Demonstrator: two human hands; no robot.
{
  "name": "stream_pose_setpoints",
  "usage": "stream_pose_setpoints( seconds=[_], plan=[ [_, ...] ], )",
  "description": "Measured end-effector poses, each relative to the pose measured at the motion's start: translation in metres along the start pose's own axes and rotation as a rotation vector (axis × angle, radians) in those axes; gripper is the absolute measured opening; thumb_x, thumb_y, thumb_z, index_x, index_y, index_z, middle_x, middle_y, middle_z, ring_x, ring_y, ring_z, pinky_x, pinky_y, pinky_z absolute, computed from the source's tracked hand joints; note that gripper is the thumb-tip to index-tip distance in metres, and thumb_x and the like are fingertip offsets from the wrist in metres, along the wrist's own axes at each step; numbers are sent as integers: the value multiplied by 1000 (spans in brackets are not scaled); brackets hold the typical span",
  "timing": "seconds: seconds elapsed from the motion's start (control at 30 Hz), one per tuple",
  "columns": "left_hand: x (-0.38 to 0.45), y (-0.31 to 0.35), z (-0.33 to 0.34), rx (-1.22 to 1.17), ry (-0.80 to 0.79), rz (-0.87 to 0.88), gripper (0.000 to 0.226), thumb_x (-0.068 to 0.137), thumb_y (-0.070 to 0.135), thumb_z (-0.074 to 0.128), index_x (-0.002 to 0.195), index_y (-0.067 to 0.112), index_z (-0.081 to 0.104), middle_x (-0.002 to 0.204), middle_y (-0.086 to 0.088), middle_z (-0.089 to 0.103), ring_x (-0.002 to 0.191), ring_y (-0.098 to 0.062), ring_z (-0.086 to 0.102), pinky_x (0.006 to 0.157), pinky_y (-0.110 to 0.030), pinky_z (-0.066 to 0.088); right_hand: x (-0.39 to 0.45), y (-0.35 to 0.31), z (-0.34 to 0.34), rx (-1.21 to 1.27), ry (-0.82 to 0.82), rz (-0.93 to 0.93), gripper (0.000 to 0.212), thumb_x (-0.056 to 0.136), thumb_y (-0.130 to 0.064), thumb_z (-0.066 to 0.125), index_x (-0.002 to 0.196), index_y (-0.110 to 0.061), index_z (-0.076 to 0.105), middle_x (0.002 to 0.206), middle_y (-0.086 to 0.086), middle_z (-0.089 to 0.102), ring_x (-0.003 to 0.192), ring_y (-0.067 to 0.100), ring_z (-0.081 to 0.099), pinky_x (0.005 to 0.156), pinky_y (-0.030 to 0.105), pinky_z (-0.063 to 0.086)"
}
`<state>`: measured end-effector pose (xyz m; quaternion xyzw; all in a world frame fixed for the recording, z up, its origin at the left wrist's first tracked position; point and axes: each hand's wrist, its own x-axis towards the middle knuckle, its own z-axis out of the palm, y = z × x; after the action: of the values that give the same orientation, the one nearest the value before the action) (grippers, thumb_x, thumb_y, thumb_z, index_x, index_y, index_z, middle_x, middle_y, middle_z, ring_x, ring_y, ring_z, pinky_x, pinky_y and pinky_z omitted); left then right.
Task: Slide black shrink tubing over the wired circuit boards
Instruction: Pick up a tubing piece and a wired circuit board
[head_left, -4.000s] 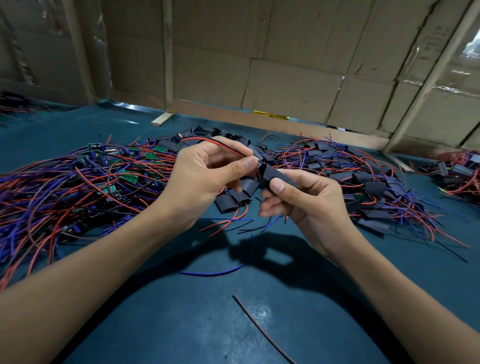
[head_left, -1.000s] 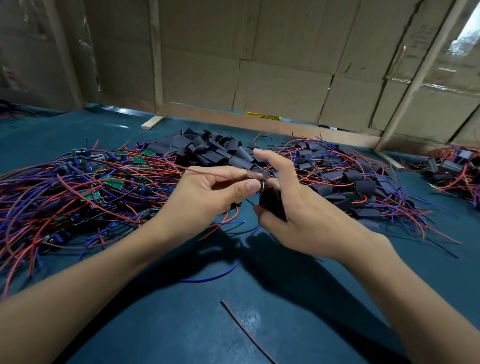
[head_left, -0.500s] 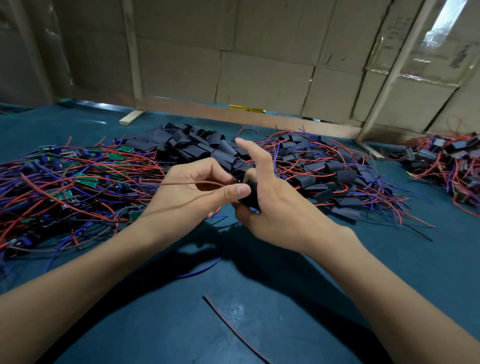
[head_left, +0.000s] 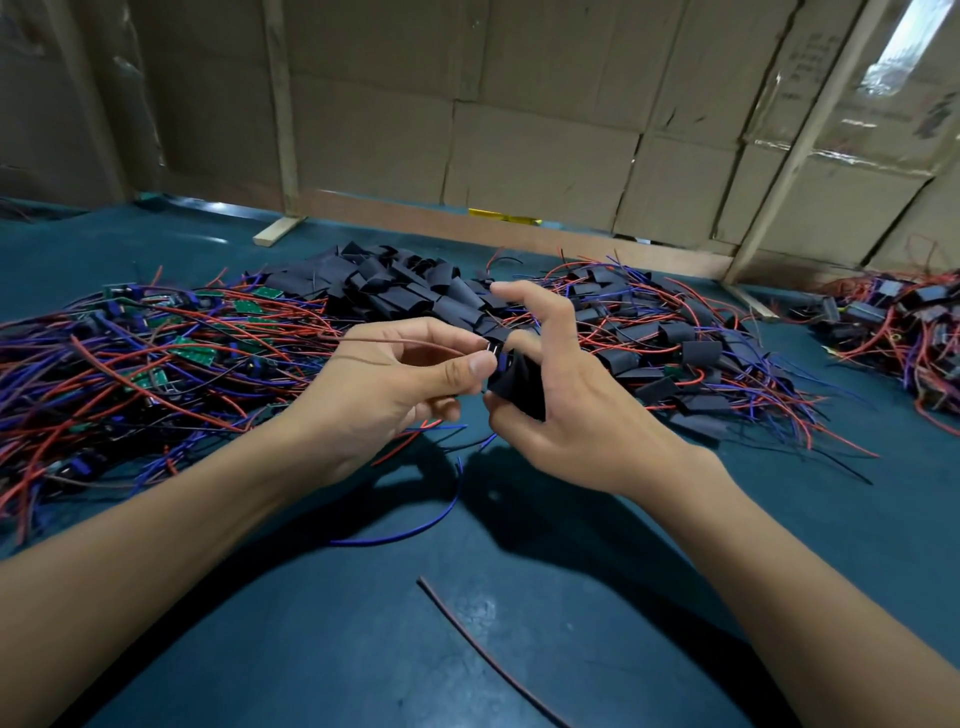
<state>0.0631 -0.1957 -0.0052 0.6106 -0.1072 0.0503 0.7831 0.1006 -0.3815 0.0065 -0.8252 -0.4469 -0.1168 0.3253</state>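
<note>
Nearest us, a loose red wire (head_left: 483, 654) lies on the teal table (head_left: 597, 597). Above it, our left hand (head_left: 384, 384) pinches a wired circuit board (head_left: 492, 349), mostly hidden, while our right hand (head_left: 566, 410) curls round the black shrink tubing (head_left: 519, 388), its long axis running left-up to right-down. Beyond lie tubing pieces (head_left: 405, 286) and cardboard (head_left: 545, 150) with unreadable print.
</note>
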Motion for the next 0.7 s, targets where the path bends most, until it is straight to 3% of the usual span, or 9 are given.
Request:
stream_pose_setpoints(
  seconds=[0.2,0.3,0.5,0.6,0.7],
  plan=[
    [2,1,-2,47,-14,12,21,68,9,89,86,10,78,76,-13,66,69,-18,59,56,-24,48,0,3,1,11,21,1,82,84,-5,63,150,-17,15,78,-9,51,67,17,53,67,39,45],
    [2,-1,-2,116,4,28,27,63,15,92,85,10,79,73,-10,66,69,-25,53,56,-26,48,0,5,4,-33,14,-24,80,85,-7,61,148,-23,15,74,-10,45,64,13,51,59,27,40],
    [-4,0,-1,428,-36,179,24,84,19,72,105,8,77,85,2,69,62,-10,57,59,-23,50,2,11,7,-53,2,-46,75,94,-9,59,150,-23,11,80,-8,48,64,11,51,59,33,41],
    [-6,1,-1,655,-129,252,29,91,6,69,120,7,71,108,-3,64,84,-4,63,78,-20,49,1,15,3,-60,8,-46,75,95,-7,59,153,-14,10,81,-9,46,65,11,49,62,33,41],
    [-8,-3,-1,974,-383,248,59,94,18,68,148,13,45,133,-4,43,119,-5,45,100,-12,34,0,20,-6,-56,2,-53,73,94,-2,58,152,-9,15,79,-8,45,65,12,49,64,36,42]
  ],
)
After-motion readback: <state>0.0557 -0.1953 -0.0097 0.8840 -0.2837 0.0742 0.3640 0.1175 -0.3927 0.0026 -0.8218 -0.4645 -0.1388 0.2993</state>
